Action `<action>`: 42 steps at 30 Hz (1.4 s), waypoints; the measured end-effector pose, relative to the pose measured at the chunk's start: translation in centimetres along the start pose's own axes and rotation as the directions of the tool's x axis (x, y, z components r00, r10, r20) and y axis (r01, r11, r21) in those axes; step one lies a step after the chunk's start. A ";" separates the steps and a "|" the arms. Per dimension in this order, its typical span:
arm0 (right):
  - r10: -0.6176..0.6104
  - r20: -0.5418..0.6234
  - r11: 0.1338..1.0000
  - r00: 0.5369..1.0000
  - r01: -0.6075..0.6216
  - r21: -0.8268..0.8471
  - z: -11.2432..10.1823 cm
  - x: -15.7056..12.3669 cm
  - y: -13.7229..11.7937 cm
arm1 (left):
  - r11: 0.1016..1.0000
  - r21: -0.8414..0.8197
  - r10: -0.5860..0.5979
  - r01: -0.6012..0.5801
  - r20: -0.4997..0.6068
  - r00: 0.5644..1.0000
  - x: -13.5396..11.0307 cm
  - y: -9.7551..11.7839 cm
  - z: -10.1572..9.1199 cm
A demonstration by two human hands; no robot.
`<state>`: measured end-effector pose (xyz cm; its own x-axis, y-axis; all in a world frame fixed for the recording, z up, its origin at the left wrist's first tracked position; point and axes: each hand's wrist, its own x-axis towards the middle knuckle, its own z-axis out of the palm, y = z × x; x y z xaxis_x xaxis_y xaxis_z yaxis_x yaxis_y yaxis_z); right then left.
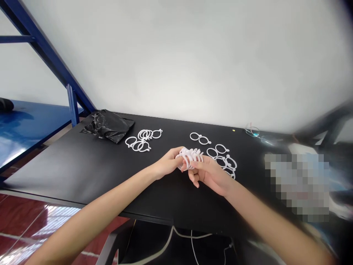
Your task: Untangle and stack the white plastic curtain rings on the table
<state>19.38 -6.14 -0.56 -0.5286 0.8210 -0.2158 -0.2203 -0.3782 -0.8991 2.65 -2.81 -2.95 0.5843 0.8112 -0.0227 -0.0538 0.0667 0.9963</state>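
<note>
The left hand (168, 162) and right hand (213, 173) are clamping white curtain rings (190, 156) between them, apparently keeping the bunch together; loose rings (226, 162) are lying right.

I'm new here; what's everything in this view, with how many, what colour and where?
Bunched rings: several, white, between the hands
Left-side rings: several, white, near the bag
Far rings: two, white, beyond the hands
Right-side rings: several, white, beside the right hand
Plastic bag: one, black, table's far left
Wiry loop: one, partly light blue, far right
Small bit: one, yellow, far edge
Pixelated area: contents unclear, right
Table: one, black, centre
Frame: blue, left
Second surface: one, blue, far left
Wall: pale grey, behind
Cables: several, pale, below table
Floor tiles: several, red, lower left
Left hand: one, bare, on bunched rings
Right hand: one, bare, on bunched rings
</note>
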 end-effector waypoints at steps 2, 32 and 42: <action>-0.101 -0.170 0.985 0.980 0.075 -0.157 0.0 0.1 -0.2 | 0.988 0.148 0.061 -0.051 -0.062 0.996 0.2 0.5 -1.3; -0.068 -0.118 0.028 0.991 -0.116 -0.993 -8.5 11.3 -8.1 | 0.215 0.946 -0.259 0.244 -0.186 0.948 0.2 7.4 -12.6; -0.030 -0.167 0.070 0.986 -0.164 -0.984 -11.4 6.2 -11.2 | 0.187 0.982 0.002 0.005 -0.006 1.000 -1.5 8.0 -6.2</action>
<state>27.94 8.04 3.81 -0.3775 0.8919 -0.2490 0.8780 0.2592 -0.4025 -3.66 0.07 4.53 0.5796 0.8147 -0.0207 0.7884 -0.5541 0.2674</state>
